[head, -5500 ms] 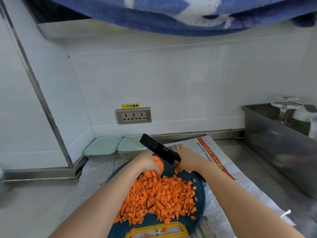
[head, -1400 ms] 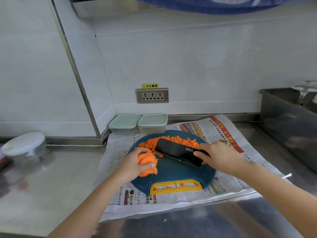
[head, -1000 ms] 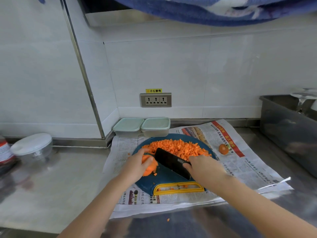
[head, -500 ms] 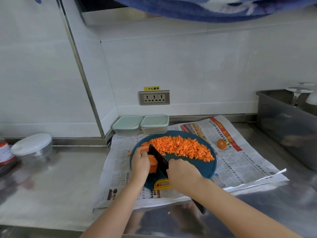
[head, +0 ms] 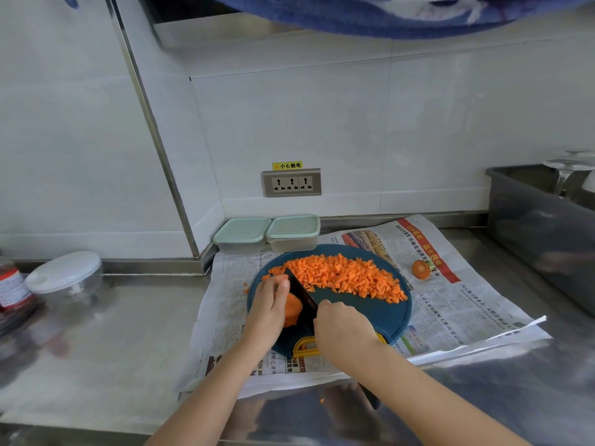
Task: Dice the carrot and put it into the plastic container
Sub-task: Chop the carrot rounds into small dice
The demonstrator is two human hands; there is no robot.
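A round dark-blue cutting board (head: pixel 363 312) with a yellow handle lies on newspaper. A heap of diced carrot (head: pixel 341 276) covers its far half. My left hand (head: pixel 269 304) holds a stack of carrot slices (head: pixel 292 309) against the board's left side. My right hand (head: pixel 343 329) grips the handle of a black knife (head: pixel 302 292), whose blade stands on edge right beside the slices and my left fingers. Two lidded plastic containers, one (head: pixel 242 235) beside the other (head: pixel 293 231), sit shut behind the board against the wall.
A carrot end (head: pixel 420 269) lies on the newspaper (head: pixel 457 304) right of the board. A clear round tub with a white lid (head: pixel 66 278) stands at the left. A grey bin (head: pixel 541 230) holding glasses is at the right. A socket (head: pixel 291 182) is on the wall.
The diced carrot was pushed to the board's far side with the knife. My left hand brought the slice stack to the near left, and the blade now stands against it.
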